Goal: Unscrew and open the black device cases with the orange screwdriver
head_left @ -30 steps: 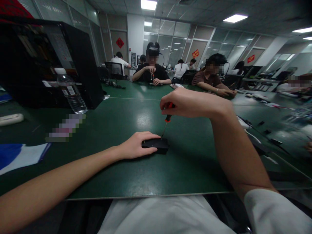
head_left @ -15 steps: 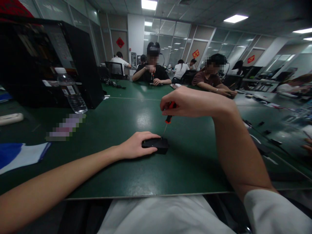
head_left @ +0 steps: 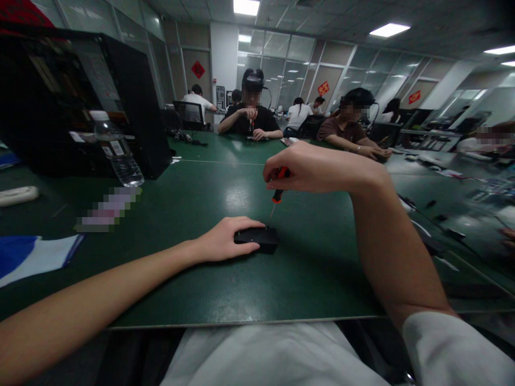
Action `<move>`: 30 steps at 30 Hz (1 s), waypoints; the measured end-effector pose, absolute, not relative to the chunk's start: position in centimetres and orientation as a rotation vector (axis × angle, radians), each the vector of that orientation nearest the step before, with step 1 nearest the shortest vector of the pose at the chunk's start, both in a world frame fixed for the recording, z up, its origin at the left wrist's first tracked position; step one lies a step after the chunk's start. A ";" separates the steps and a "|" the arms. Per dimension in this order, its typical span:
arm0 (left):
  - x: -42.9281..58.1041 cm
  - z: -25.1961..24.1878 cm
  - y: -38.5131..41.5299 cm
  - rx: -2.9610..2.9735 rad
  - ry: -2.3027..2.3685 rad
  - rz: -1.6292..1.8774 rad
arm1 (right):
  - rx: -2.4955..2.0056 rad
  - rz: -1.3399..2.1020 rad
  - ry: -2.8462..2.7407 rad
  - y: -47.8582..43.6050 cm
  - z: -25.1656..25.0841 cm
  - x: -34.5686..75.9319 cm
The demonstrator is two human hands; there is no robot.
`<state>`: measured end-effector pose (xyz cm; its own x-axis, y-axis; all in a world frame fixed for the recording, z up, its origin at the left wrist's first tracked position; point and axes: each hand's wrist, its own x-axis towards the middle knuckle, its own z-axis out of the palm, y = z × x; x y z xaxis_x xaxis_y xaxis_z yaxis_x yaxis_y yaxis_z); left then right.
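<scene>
A small black box-like device [head_left: 261,239] lies on the green table [head_left: 225,289] in front of me. My left hand [head_left: 225,240] grips its left end, fingers wrapped over the top, and holds it flat on the table. Above it my right hand [head_left: 309,169] is closed round a small screwdriver [head_left: 277,194] with a red and black handle. The screwdriver stands nearly upright, and its thin shaft points down to the device's far right corner. The tip is too small to make out.
A clear water bottle [head_left: 116,153] and a large black case [head_left: 80,102] stand at the left. A blue and white sheet [head_left: 32,257] lies near the left edge. Black parts and cables [head_left: 438,236] lie at the right. Other people sit working across the table.
The right hand and screwdriver have shifted very slightly, the handle a little higher. The left hand and the device have stayed put.
</scene>
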<state>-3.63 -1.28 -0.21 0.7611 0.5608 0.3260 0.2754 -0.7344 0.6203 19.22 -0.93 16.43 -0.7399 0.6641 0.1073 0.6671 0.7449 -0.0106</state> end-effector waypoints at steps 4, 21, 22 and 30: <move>-3.6 -0.2 -1.3 2.406 0.632 0.683 | -1.078 -0.039 -2.845 -0.8 16.4 19.2; -3.7 -0.2 -1.2 2.415 0.623 0.681 | -0.972 0.017 -2.921 -2.2 16.8 18.8; -3.6 -0.3 -1.2 2.416 0.621 0.684 | -0.926 0.004 -2.932 -2.2 16.7 18.8; -3.7 -0.4 -1.2 2.423 0.627 0.693 | -1.011 0.077 -2.914 -1.8 16.7 18.9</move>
<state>-3.66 -1.15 -0.38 0.7597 0.5563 0.3367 0.2800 -0.7472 0.6027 18.91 -1.80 16.73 -0.7838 0.6200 0.0365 0.6172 0.7841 -0.0652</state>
